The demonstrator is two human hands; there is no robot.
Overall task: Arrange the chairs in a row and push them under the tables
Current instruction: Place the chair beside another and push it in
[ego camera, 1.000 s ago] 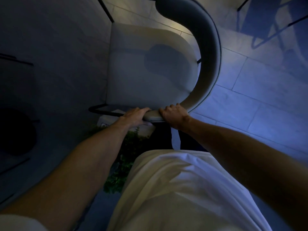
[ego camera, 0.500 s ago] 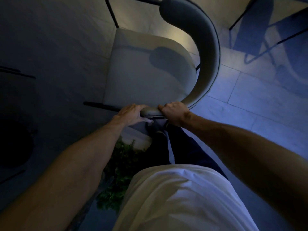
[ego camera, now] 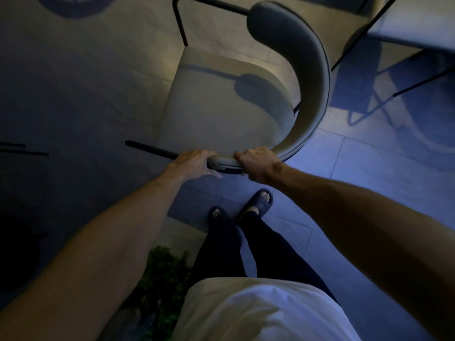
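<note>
A pale upholstered chair (ego camera: pixel 221 112) with a curved grey backrest (ego camera: pixel 307 77) and thin black metal legs stands in front of me on a tiled floor. My left hand (ego camera: pixel 194 163) grips the near end of the backrest. My right hand (ego camera: pixel 258 162) grips the same curved rail just to the right. At the top right a table (ego camera: pixel 416 23) with black legs shows its near edge, apart from the chair.
A leafy green plant (ego camera: pixel 162 279) sits low at my left leg. My feet in dark slippers (ego camera: pixel 261 200) stand just behind the chair. Dark furniture shapes (ego camera: pixel 19 151) lie at the far left. The tiled floor (ego camera: pixel 369 168) stretches to the right.
The chair has slid away from me and up in the view while both hands kept hold. My legs and feet have come into sight, and the table at top right shows more.
</note>
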